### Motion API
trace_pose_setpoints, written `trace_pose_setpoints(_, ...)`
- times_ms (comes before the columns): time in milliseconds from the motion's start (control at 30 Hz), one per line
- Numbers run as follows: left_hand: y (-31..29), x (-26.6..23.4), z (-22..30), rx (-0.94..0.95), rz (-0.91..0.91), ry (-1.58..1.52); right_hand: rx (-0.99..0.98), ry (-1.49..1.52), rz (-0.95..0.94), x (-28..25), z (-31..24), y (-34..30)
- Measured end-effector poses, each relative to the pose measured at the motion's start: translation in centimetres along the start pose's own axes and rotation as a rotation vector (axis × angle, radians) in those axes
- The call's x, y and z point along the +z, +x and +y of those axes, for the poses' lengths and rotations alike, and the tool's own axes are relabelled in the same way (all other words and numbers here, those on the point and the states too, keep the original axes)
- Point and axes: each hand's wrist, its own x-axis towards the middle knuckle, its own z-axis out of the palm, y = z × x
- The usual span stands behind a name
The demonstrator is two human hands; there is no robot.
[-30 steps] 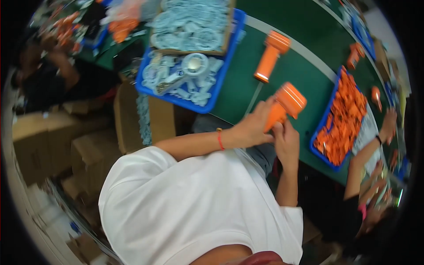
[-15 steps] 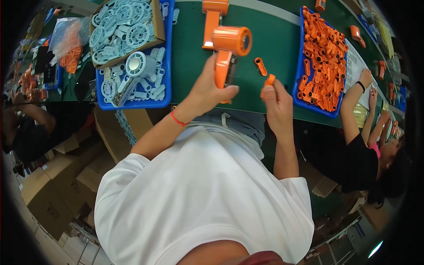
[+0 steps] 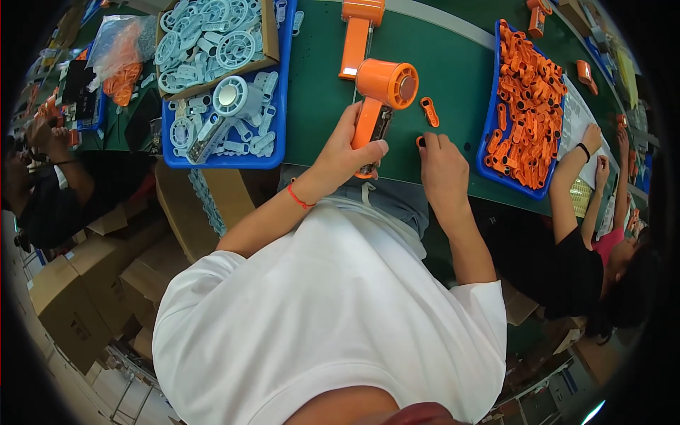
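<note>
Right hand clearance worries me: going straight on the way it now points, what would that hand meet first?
Beyond the small orange part at its fingertips, the right hand would probably meet the loose orange piece on the green table, though its height is unclear, so it might pass over.

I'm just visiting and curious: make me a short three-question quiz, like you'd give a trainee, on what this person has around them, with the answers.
1. Multiple choice: What is in the left-hand grip?
A) a grey metal hammer
B) an orange plastic handheld fan with a round head
C) a white paper cup

2. True or false: A rectangular blue plastic tray of small orange plastic pieces lies to the right of the right-hand grip.

3. Fill in the blank: A light-blue plastic fan with a round head lies in a second blue plastic tray, to the ____ of the left-hand grip.

Key: 1. B; 2. True; 3. left
</note>
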Motion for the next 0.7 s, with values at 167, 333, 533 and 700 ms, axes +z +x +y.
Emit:
trace_pose_setpoints(167, 0.6, 0.1, -0.3, 0.014, -0.036, -0.044, 0.008, -0.015, 0.008, 0.0, -0.3, 0.0)
trace_pose_setpoints(333, 0.4, -0.2, 0.0, -0.004, -0.104, -0.022, -0.045, 0.188, 0.090, -2.5, -0.3, 0.6)
trace_pose_setpoints(533, 0.6, 0.5, -0.7, 0.218, -0.137, 0.183, 0.438, 1.556, -0.026, -2.7, -1.9, 0.7)
trace_pose_setpoints(700, 0.9, 0.8, -0.3, 0.232, -0.075, 0.385, 0.420, 1.386, 0.052, -2.5, -2.7, 0.4)
